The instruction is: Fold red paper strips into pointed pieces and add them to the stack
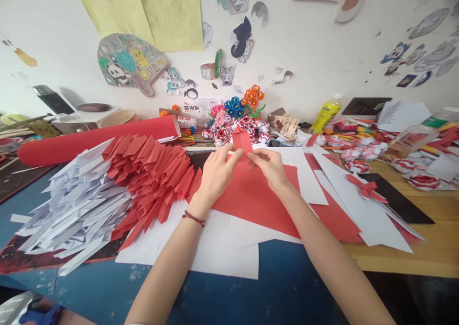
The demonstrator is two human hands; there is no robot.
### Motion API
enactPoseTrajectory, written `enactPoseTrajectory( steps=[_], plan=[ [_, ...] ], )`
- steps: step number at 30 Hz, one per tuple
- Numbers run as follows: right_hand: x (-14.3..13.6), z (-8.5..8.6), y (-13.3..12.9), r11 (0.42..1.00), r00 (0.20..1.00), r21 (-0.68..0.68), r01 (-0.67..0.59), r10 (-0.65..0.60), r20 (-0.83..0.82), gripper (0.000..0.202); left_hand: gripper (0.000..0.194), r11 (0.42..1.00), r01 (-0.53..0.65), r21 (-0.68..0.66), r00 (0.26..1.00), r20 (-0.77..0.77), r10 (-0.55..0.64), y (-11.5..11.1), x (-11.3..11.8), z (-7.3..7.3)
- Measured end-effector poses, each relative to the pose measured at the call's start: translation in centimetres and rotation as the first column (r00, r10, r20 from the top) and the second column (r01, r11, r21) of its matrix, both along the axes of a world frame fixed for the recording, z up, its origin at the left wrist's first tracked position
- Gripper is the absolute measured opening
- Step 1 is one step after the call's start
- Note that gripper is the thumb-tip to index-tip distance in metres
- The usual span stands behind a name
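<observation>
Blue counter (283,282), worn in spots, with a pale wooden section (380,260) at right. Central item: one red paper strip (243,142), folded, upright above a red sheet (263,200). Left hand (218,169), grip pinched on the strip's left edge; right hand (268,168), grip pinched on its lower right edge. Beneath the red sheet: white sheets (211,251), overlapping. At left: heap of white folded paper (79,215), heap of red folded paper (150,167) leaning against it; behind both, a red roll (96,137) lying lengthwise. Far centre: orange flowers (253,97), blue flowers (234,107), red-and-white rosettes. Far right: yellow bottle (325,114), tilted. Wall (322,52), white: two yellow sheets (172,16), a fan-shaped picture (131,64) and assorted cartoon cut-outs. Near left corner: blue object, partly cut off.
</observation>
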State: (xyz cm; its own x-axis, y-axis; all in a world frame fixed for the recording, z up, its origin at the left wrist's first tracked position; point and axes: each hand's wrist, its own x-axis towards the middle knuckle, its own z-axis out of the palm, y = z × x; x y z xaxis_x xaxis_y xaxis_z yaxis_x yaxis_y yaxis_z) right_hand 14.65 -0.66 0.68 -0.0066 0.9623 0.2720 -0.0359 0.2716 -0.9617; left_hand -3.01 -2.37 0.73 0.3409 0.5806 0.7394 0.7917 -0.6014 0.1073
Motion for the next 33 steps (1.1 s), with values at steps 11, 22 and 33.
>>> enactPoseTrajectory(
  steps=[11,22,33],
  plan=[
    [-0.2,-0.2,0.0,0.997,0.999,0.083,-0.008,0.005,0.039,0.034,0.034,0.997,0.058,0.057,0.995,-0.089,-0.053,0.3,-0.4,-0.3],
    [-0.6,0.0,-0.6,0.989,0.998,0.136,-0.056,0.056,-0.001,0.027,0.037,0.990,0.122,-0.068,0.864,0.499,-0.072,0.9,0.1,0.4],
    [-1.0,0.0,-0.7,0.990,0.995,0.124,-0.072,0.080,-0.066,0.025,0.026,0.775,0.533,-0.340,0.530,0.848,0.008,1.6,-0.1,-0.4]
  ],
)
